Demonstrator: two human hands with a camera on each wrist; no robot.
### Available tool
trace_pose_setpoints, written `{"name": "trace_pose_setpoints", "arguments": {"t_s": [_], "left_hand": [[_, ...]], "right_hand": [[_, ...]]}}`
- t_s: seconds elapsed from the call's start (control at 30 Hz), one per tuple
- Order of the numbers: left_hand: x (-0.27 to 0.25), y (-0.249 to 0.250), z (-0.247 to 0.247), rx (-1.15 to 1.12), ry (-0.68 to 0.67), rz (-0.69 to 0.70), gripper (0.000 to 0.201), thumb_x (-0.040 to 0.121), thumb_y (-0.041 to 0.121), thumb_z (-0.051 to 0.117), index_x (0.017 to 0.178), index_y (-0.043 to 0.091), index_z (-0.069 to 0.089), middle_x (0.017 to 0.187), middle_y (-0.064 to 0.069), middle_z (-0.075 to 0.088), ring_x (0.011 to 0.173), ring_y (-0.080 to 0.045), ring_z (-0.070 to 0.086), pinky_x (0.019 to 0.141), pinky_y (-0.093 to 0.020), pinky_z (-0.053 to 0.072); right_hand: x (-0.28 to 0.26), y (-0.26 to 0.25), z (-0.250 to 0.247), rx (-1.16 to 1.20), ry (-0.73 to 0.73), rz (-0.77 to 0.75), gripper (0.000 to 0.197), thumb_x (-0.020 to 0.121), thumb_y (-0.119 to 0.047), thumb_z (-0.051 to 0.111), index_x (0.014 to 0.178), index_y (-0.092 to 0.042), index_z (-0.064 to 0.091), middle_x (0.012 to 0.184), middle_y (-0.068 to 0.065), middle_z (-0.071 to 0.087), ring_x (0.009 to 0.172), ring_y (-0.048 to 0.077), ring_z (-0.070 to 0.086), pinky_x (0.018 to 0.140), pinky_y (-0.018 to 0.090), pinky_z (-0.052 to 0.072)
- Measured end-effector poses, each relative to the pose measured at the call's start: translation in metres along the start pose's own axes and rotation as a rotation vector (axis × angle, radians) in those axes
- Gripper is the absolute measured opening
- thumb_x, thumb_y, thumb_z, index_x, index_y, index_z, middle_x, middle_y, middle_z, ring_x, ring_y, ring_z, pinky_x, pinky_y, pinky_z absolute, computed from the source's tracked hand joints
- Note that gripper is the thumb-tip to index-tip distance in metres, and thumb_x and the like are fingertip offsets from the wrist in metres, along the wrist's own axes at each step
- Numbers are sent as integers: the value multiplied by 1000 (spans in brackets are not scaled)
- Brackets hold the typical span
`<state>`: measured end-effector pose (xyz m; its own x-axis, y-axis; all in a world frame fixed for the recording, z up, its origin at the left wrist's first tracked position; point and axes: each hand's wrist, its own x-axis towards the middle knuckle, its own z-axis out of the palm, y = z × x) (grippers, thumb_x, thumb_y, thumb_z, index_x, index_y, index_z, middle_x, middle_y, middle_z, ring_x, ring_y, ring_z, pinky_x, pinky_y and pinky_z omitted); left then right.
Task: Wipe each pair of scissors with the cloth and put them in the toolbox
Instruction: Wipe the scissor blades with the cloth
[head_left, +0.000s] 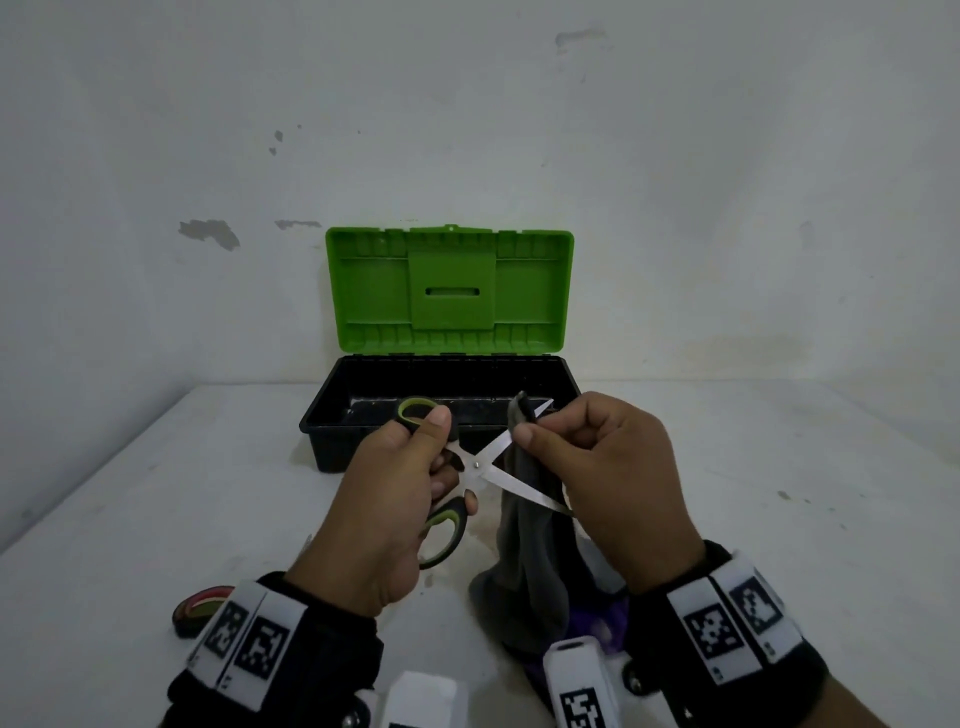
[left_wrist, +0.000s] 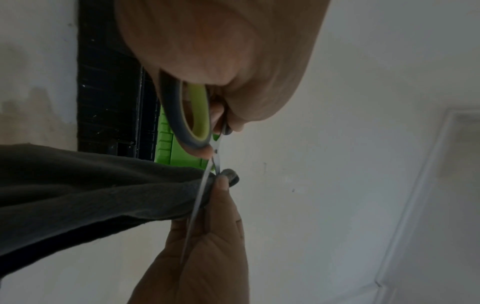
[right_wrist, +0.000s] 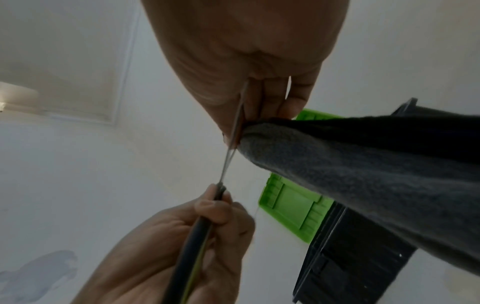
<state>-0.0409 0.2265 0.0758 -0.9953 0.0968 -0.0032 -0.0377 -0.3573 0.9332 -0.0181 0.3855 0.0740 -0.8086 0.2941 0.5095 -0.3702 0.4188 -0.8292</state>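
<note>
At centre frame the left hand (head_left: 387, 499) grips the handles of the scissors (head_left: 475, 464), spreading the blades so the right hand (head_left: 605, 483) can pinch the cloth (head_left: 524, 545) around the upper blade; the toolbox (head_left: 332, 415) waits open behind

Right hand (right_wrist: 233, 61) pinches cloth (right_wrist: 363, 164) round scissors (right_wrist: 231, 152).

Dim, flat light; soft, edge-warped wrist views
</note>
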Motion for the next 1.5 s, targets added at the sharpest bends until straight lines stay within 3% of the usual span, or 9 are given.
{"name": "trace_pose_setpoints", "arguments": {"t_s": [0.13, 0.3, 0.5, 0.6, 0.77, 0.93, 1.07, 1.27, 1.5], "left_hand": [[-1, 0, -3, 5, -4, 0, 26, 100, 26, 50, 83, 6, 51, 57, 1, 29, 46, -11, 28, 43, -27, 47], [-1, 2, -5, 10, -27, -8, 23, 99, 25, 52, 85, 7, 53, 59, 1, 28, 47, -10, 27, 45, -28, 47], [-2, 4, -7, 40, -42, 2, 24, 100, 24, 50, 84, 6, 53, 60, 1, 25, 45, -9, 26, 43, -28, 46], [-2, 5, -7, 46, -45, 14, 21, 100, 24, 50, 93, 4, 56, 60, 1, 24, 46, -10, 26, 43, -27, 46], [-3, 7, -9, 75, -27, 43, 25, 99, 23, 51, 82, 6, 52, 58, 1, 28, 45, -9, 28, 42, -27, 45], [-4, 3, -8, 65, -30, 64, 22, 99, 24, 52, 87, 6, 54, 58, 3, 27, 47, -10, 27, 46, -29, 46], [-1, 2, -7, 52, -19, 55, 23, 100, 23, 51, 84, 6, 55, 59, 1, 26, 47, -10, 27, 43, -28, 45], [-2, -2, -5, 23, -4, 40, 25, 99, 23, 53, 80, 8, 55, 56, 4, 29, 47, -10, 27, 44, -30, 46], [-3, 0, -10, 47, -25, 33, 26, 99, 23, 52, 77, 11, 57, 58, 3, 28, 47, -9, 26, 44, -29, 45]], "right_hand": [[-7, -5, 2, 44, -109, 11, 17, 77, -16, 83, 66, -13, 71, 62, -1, 74, 57, 16, 71, 55, 24, 55], [2, 4, -3, 113, 15, 50, 17, 76, -14, 84, 67, -11, 71, 63, 3, 74, 62, 24, 72, 59, 28, 57], [-5, 2, 1, 73, -34, 19, 16, 77, -18, 84, 67, -15, 72, 65, 1, 74, 62, 21, 72, 64, 37, 60], [1, 8, -1, 124, 58, 34, 17, 77, -18, 84, 68, -12, 71, 65, 2, 74, 64, 24, 73, 65, 38, 60], [-8, 4, 5, 148, 8, 31, 16, 78, -17, 83, 68, -14, 71, 65, 4, 74, 64, 29, 72, 65, 43, 60], [2, 9, -2, 188, 125, 65, 18, 77, -16, 84, 66, -13, 70, 64, 5, 73, 66, 31, 71, 66, 42, 59], [-8, 5, 6, 145, 35, 38, 17, 79, -17, 83, 68, -14, 70, 65, 4, 74, 63, 27, 72, 63, 38, 59], [-1, 8, 2, 199, 156, 74, 18, 78, -16, 83, 67, -12, 70, 62, 3, 73, 58, 14, 67, 58, 23, 52], [-8, 5, 8, 158, 48, 43, 18, 78, -16, 83, 67, -10, 70, 62, 4, 72, 57, 16, 67, 57, 23, 54]]}}
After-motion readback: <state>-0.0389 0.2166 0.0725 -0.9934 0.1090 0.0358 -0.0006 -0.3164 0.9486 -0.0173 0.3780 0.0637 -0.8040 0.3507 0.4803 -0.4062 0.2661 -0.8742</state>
